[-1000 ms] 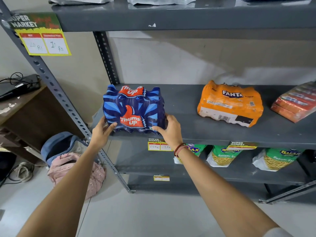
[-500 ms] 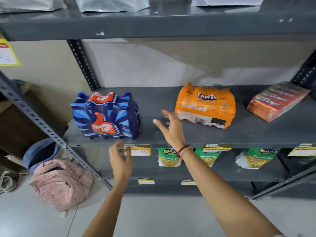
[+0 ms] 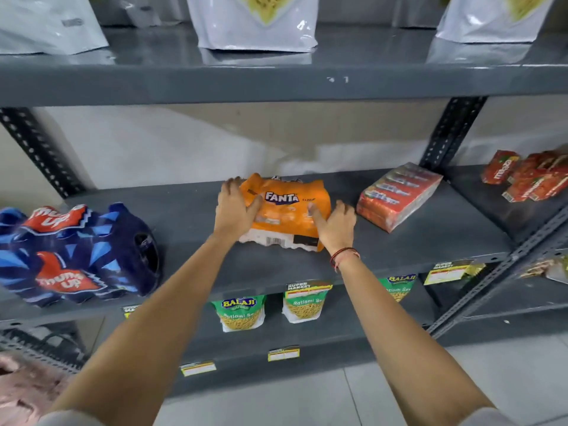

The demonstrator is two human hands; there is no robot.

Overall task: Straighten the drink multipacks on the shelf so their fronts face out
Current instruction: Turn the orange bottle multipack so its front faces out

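An orange Fanta multipack [image 3: 285,210] lies on the middle of the grey shelf [image 3: 430,238], tipped back so its logo faces up and its white barcode end faces out. My left hand [image 3: 235,207] grips its left side and my right hand [image 3: 333,224] presses on its right side. A blue Thums Up multipack [image 3: 73,253] stands at the shelf's left end, its logo facing out. A red multipack [image 3: 399,195] lies flat and skewed to the right of the Fanta pack.
White pouches [image 3: 255,23] stand on the shelf above. Green Balaji snack bags [image 3: 241,313] sit on the shelf below, behind price tags [image 3: 307,289]. Red cartons [image 3: 528,176] lie on the neighbouring rack at right. A slotted upright [image 3: 448,133] rises behind the red multipack.
Both hands left the Thums Up pack, moved right and came down on the Fanta pack. My view shifted right and closer to the shelf.
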